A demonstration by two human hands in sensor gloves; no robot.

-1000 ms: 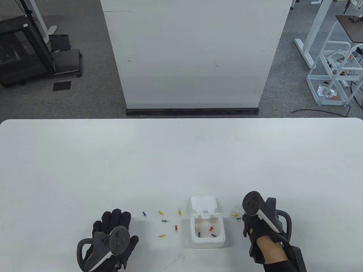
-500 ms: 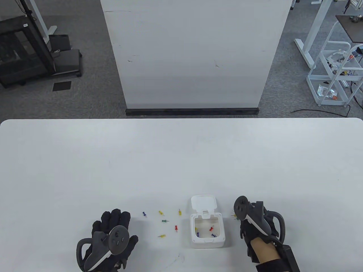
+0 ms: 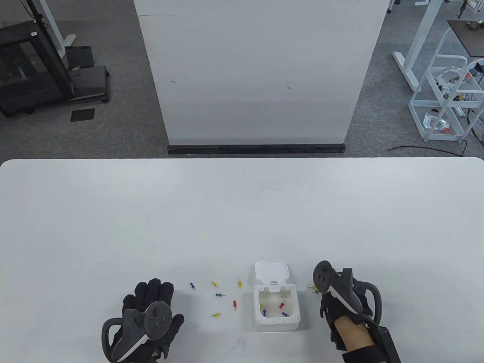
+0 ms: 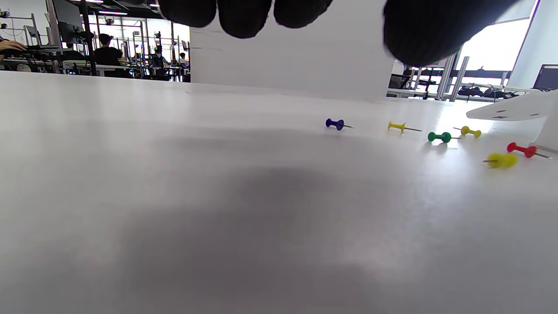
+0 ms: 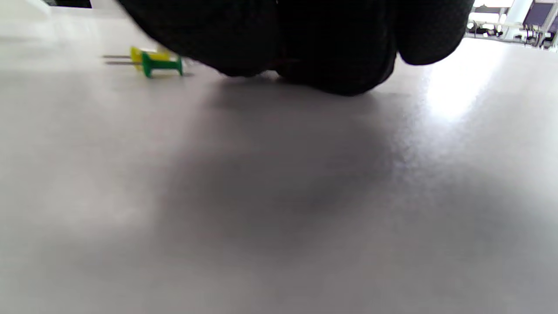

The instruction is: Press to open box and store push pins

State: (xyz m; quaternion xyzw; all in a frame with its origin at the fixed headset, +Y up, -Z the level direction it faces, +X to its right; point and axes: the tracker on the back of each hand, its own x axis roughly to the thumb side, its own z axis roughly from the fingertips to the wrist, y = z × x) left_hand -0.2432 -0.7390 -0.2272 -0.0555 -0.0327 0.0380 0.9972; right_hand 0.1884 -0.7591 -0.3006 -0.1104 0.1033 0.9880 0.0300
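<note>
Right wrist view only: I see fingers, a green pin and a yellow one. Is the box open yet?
Observer: Yes. The box sits left of your hand, its lid tipped back.
Operator: Anything inside it?
Observer: A few pins, a red pin among them.

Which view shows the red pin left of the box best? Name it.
The left wrist view: the red pin lies large and sharp beside the box. The table view shows it as a tiny speck. The right wrist view misses it.
</note>
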